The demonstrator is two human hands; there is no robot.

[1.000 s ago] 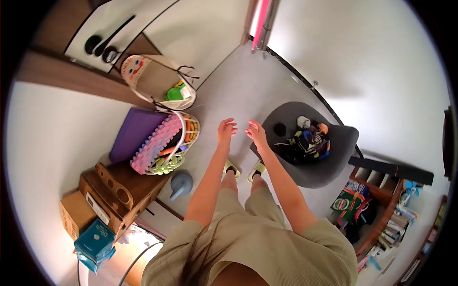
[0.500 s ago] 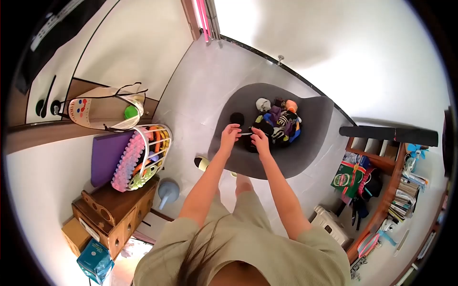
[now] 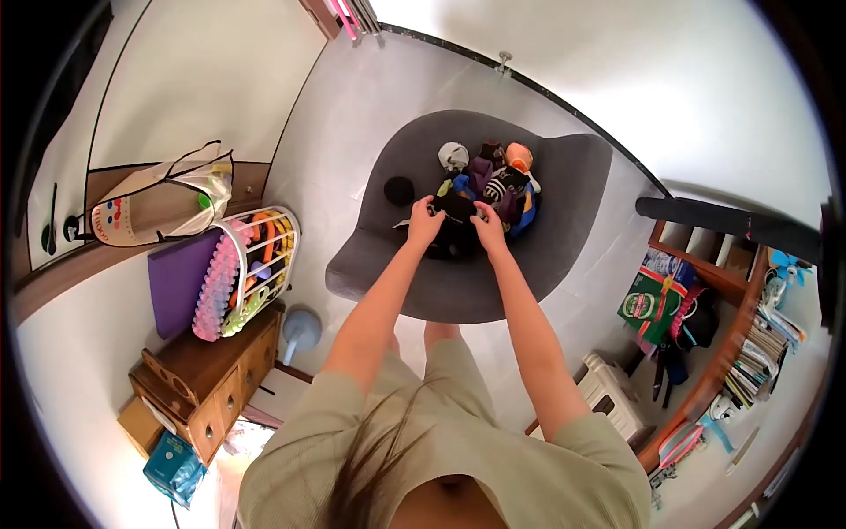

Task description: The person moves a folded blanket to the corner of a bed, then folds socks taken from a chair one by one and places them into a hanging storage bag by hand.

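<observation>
Looks bright, glares near-white on the upper-right wall, bows straight lines toward the edges, fades to black at the corners, and loses detail in the dark cloth.

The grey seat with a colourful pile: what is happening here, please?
A person stands at the grey seat, left hand and right hand on either side of a black cloth item at the near edge of the pile. Whether they grip it is unclear. A round black item lies apart, to the left.
</observation>
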